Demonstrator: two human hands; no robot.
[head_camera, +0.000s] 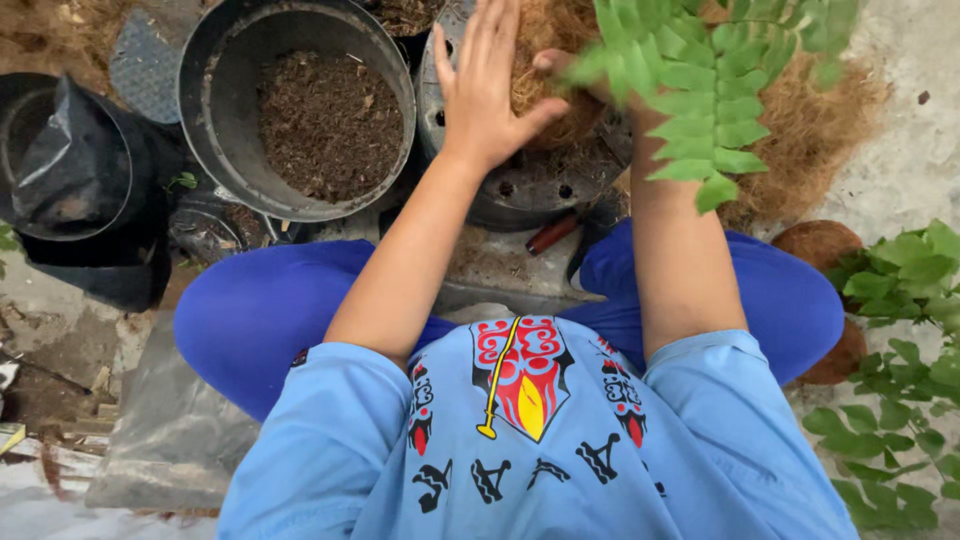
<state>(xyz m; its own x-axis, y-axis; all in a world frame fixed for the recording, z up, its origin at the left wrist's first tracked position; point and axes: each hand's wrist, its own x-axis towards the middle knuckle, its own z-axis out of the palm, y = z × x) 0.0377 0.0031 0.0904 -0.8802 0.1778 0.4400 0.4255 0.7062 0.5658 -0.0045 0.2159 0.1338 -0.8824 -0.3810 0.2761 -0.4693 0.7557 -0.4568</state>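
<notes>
I see my left hand (488, 85) flat and spread wide, pressed against the left side of a brown ball of coconut fibre (548, 75). The ball sits in a dark grey pot with holes (530, 185), right between my two hands. My right hand (570, 68) touches its other side, but green fern leaves (700, 90) hide it, so I cannot tell its shape. A black pot of soil (300, 110) stands just left.

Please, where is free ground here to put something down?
Bare concrete lies right of the coconut fibre, above the green plants. It is crowded around both hands, the soil pot and the black bags.
</notes>
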